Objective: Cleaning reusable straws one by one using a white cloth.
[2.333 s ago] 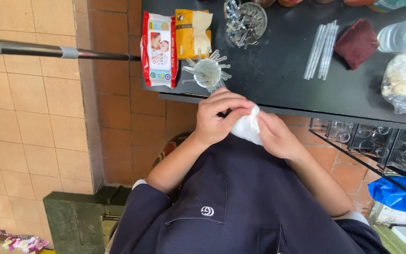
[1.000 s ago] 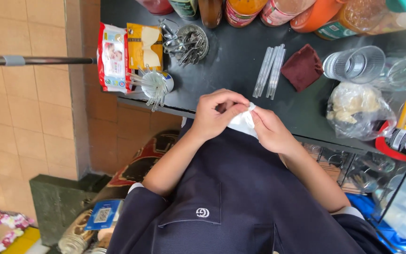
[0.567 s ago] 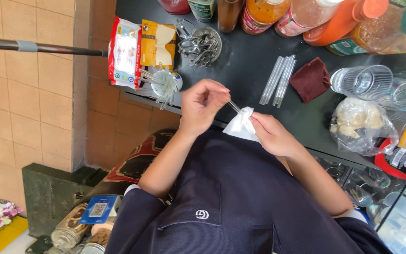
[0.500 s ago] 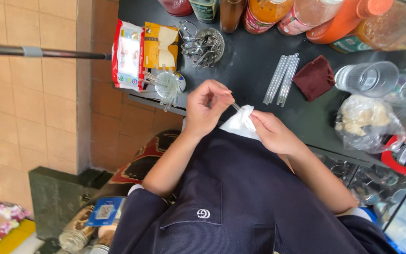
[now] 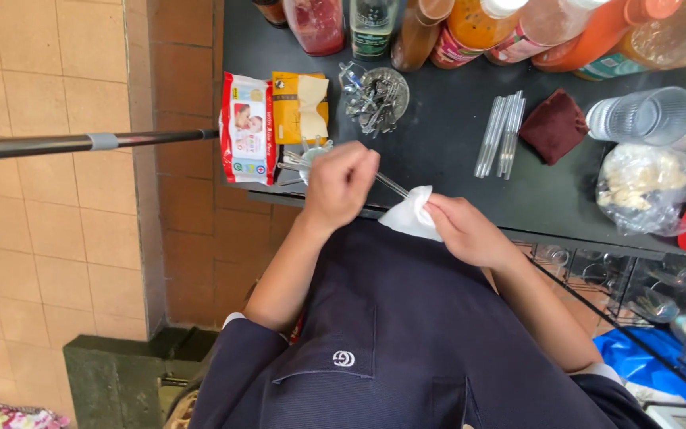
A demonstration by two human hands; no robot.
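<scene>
My left hand (image 5: pixel 340 184) is closed on the end of a thin clear utensil (image 5: pixel 391 185), holding it just in front of the black counter (image 5: pixel 454 171). The utensil's other end runs into a white cloth (image 5: pixel 411 214) that my right hand (image 5: pixel 464 230) pinches around it. Both hands hover at the counter's near edge, above my dark blue shirt. Behind my left hand stands a small glass (image 5: pixel 309 155) with several clear utensils in it.
On the counter lie a red-and-white wipes pack (image 5: pixel 245 129), an orange packet (image 5: pixel 299 106), a glass of metal cutlery (image 5: pixel 376 94), several clear straws (image 5: pixel 502 133), a dark red cloth (image 5: pixel 553 126), clear cups (image 5: pixel 641 115), a bagged item (image 5: pixel 653 188) and bottles (image 5: pixel 470 28). A grey pole (image 5: pixel 89 143) crosses the tiled wall at the left.
My left hand has drawn the clear utensil out of the white cloth toward the left; earlier both hands were bunched together on the cloth. The view has shifted over the counter.
</scene>
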